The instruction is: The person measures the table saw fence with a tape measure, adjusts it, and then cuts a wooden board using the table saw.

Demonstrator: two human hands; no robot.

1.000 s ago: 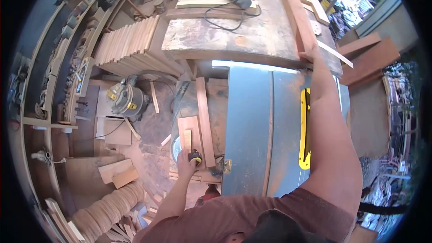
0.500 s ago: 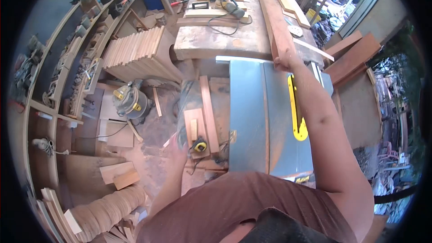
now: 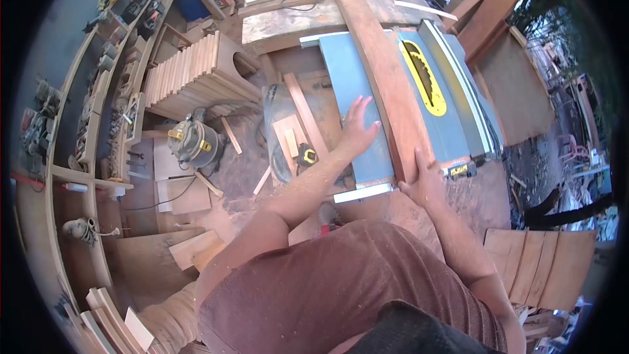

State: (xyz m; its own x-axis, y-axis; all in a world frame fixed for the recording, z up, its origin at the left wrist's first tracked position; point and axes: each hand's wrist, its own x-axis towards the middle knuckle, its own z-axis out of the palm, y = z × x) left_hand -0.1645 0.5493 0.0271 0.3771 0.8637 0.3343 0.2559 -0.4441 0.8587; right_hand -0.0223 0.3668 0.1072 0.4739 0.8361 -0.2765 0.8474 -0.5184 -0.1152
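A long reddish wooden board point(image 3: 385, 65) lies lengthwise over a blue-grey table saw top point(image 3: 344, 72), its far end over the workbench. My right hand point(image 3: 424, 182) grips the board's near end, thumb on the upper face. Left of the board, my left hand point(image 3: 359, 126) hovers near its edge with fingers spread, holding nothing. The saw's yellow blade insert point(image 3: 422, 78) shows to the right of the board, a dark toothed blade in its slot. A rail point(image 3: 458, 72) runs along the saw's right side.
A wooden workbench point(image 3: 288, 31) with tools and boards stands behind the saw. Left of the saw are a tape measure point(image 3: 306, 155) on wood pieces, a shop vacuum point(image 3: 195, 144) and stacked wooden panels point(image 3: 190, 72). Shelves line the left wall. More boards point(image 3: 488, 23) lean at the right.
My right hand has drawn the board back from the workbench onto the saw top, towards my body. My left hand has risen from the lower left to beside the board.
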